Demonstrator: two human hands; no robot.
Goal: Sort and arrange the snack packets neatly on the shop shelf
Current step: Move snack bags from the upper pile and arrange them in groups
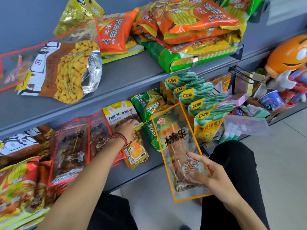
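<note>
Right hand (211, 173): you grip the orange-edged skewer packet (179, 146), held in front of the lower shelf (154, 165).
Left hand (127, 128): fingers curled on the white packet (119, 112) on that shelf; whether you grip it cannot be told.
Red-edged packets (71, 146): beside your left wrist.

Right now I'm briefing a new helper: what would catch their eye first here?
The orange-edged skewer packet held in the right hand, in front of the lower shelf. Then the upright row of teal-and-yellow packets on that shelf's right, and the orange mascot figure at far right.
</note>
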